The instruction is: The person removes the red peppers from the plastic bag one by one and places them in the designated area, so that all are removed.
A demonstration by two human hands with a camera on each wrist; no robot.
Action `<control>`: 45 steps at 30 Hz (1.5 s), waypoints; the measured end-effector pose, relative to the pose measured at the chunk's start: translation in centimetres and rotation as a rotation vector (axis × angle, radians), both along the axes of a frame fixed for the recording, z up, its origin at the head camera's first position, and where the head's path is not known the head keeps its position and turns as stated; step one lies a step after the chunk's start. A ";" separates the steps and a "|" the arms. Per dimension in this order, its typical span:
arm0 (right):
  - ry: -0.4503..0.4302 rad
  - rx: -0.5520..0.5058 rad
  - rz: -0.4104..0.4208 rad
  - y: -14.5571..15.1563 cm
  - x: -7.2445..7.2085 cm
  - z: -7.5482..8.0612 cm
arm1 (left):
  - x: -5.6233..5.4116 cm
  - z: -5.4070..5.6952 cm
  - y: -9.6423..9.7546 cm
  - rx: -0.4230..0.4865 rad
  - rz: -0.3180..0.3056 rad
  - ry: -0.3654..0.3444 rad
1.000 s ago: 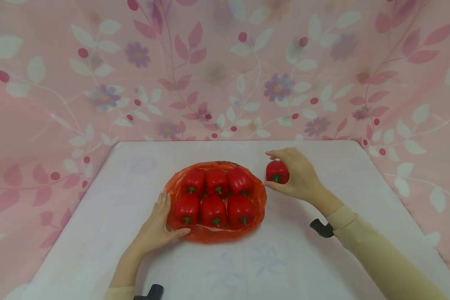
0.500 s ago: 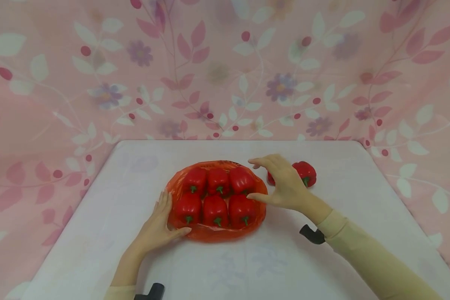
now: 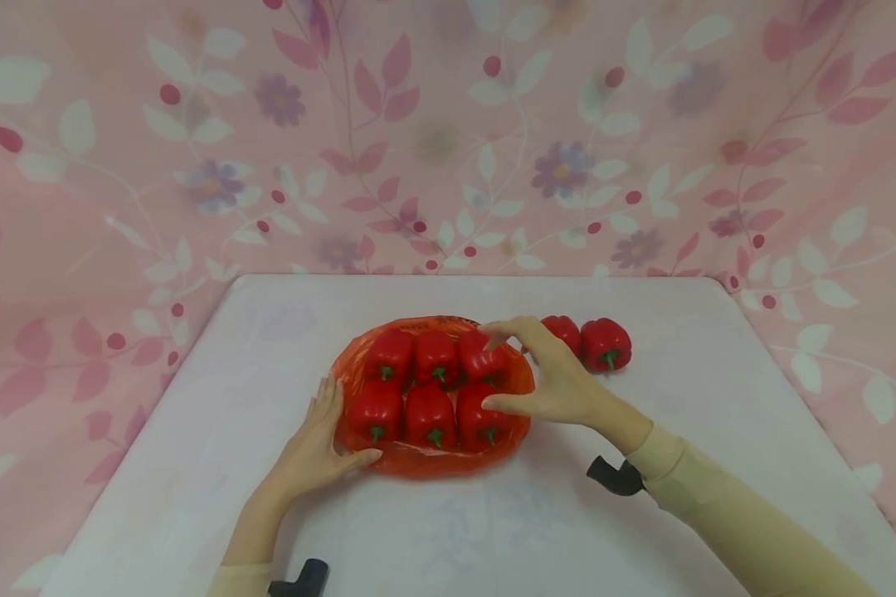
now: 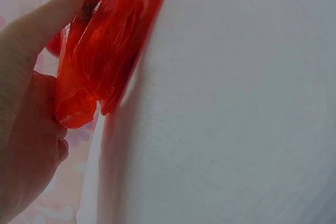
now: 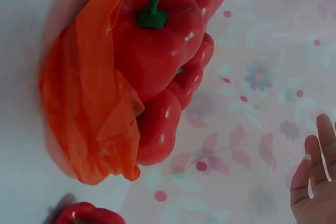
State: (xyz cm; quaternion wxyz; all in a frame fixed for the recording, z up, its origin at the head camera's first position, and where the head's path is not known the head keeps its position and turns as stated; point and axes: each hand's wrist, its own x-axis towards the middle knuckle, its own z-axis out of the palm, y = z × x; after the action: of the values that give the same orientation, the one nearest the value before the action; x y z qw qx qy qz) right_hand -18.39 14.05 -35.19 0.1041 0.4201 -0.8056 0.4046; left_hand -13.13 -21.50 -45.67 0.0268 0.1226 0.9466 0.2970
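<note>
In the head view an orange plastic bag [image 3: 418,467], its mouth spread wide, holds several red bell peppers [image 3: 429,414] in two rows, green stems toward me. My left hand [image 3: 309,448] rests along the bag's left side, fingers straight and thumb at the near rim; the left wrist view shows crinkled bag film [image 4: 110,51] between thumb and fingers. Over the bag's right end is my right hand [image 3: 556,377], thumb and fingers spread apart with nothing between them. It overlaps the rightmost peppers in the head view. In the right wrist view its fingers [image 5: 316,161] stand away from the peppers.
Two more red bell peppers, a left one [image 3: 562,333] and a right one [image 3: 606,345], sit side by side on the white table [image 3: 567,531], right of the bag. Behind the table's far edge hangs a pink floral cloth [image 3: 448,149].
My right hand has left the pepper beside the bag and moved left over the bag's right end. Both outside peppers now show. The left hand has stayed against the bag.
</note>
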 end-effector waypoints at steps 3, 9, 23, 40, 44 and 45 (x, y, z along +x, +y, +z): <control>-0.081 0.014 -0.003 -0.2 0.1 -0.1 | 0.0 0.0 0.0 0.000 -0.003 0.011; -0.237 0.054 -0.039 -0.7 0.1 -1.4 | -0.1 0.1 0.1 -0.003 0.000 0.007; -0.101 0.384 -0.227 -2.2 -0.2 -7.3 | 0.0 -0.1 0.0 0.003 -0.002 0.002; -0.061 0.501 -0.228 -3.5 0.9 -7.9 | -0.2 -0.1 0.0 0.003 -0.001 -0.005; -0.075 0.488 -0.220 -3.5 0.9 -8.1 | -0.2 0.0 0.0 0.020 0.000 -0.022; -0.080 0.482 -0.217 -3.6 0.9 -8.2 | -0.2 0.0 0.0 0.029 -0.001 -0.022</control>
State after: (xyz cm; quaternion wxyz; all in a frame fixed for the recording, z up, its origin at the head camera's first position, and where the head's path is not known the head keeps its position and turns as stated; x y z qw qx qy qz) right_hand -17.47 10.48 -43.37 0.0116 0.3275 -0.9225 0.2037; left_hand -13.31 -21.49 -45.68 0.0356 0.1200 0.9418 0.3121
